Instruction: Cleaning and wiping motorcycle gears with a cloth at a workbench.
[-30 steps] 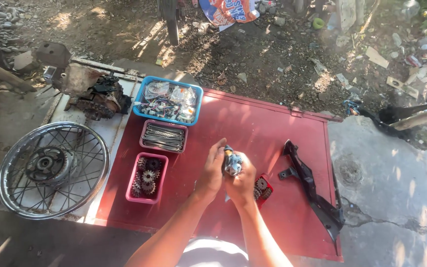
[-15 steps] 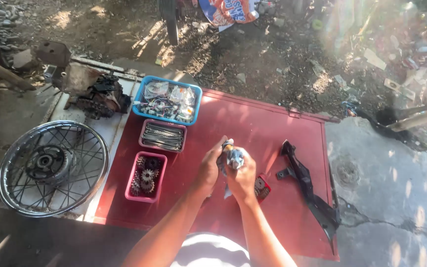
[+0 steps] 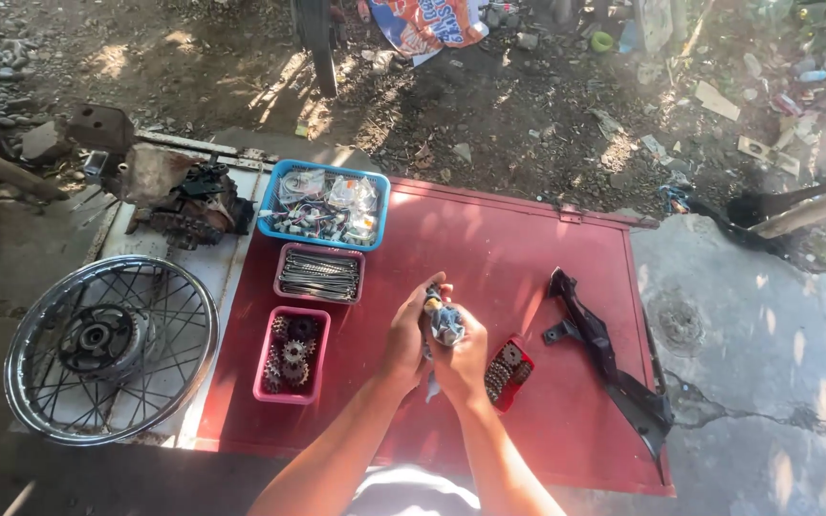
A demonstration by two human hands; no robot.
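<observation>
Both hands meet over the red metal panel [image 3: 528,248] that lies flat on the ground, a little nearer its near edge than its far edge and about midway between its left and right edges. The left hand [image 3: 405,336] is curled with its fingers closed around a small metal part [image 3: 444,323], thumb raised along the top of it; the right hand [image 3: 461,361] cups the same part from below and the right, fingers wrapped and pressed against it, so the part is held between the two hands above the panel. What kind of part it is cannot be told beyond a shiny, knobbly metal body. Just right of the right hand, on the panel, lies a small red tray of dark chain pieces [image 3: 507,373]. Along the left edge stand three containers in a row: a pink tray of small sprockets [image 3: 291,355] nearest, a pink tray of steel spokes [image 3: 318,274] behind it, and a blue basket of bagged small parts [image 3: 323,204] at the far left corner. Towards the right edge lies a long black plastic fairing piece [image 3: 606,355]. Off the panel to the left, a spoked wheel [image 3: 112,348] lies flat, with a grimy engine block [image 3: 179,201] beyond it.
</observation>
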